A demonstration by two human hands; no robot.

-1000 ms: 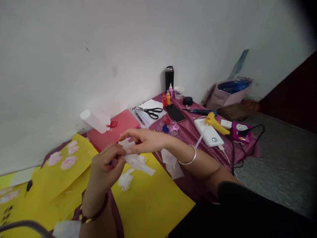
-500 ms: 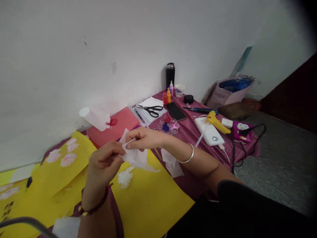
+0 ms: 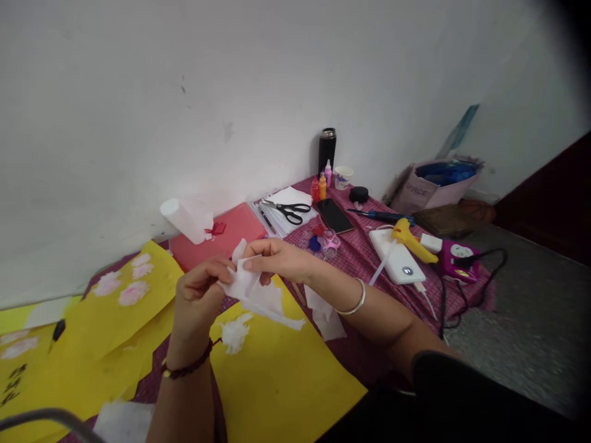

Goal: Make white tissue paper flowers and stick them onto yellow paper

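A thin white sheet of tissue paper (image 3: 263, 295) hangs between my two hands over a yellow sheet of paper (image 3: 286, 381). My left hand (image 3: 201, 295) pinches its left edge between thumb and fingers. With thumb and forefinger, my right hand (image 3: 277, 261) grips the tissue near its top, close to the left fingertips. Below the hands, a crumpled white tissue clump (image 3: 235, 334) lies on the yellow sheet. Loose white tissue (image 3: 325, 314) rests on the cloth under my right forearm.
Yellow sheets with pink-white tissue blossoms (image 3: 133, 293) lie at left. Behind are a tissue roll (image 3: 184, 221), red folder (image 3: 240, 224), scissors (image 3: 290, 212) and phone (image 3: 335, 215). At right sit a yellow glue gun (image 3: 413, 240), white power bank (image 3: 398, 261) and purple power strip (image 3: 457, 261) with cables.
The view has shifted, so the table things appear slightly lower and further right. My fingers have moved a little apart on the tissue, and more of it shows between them.
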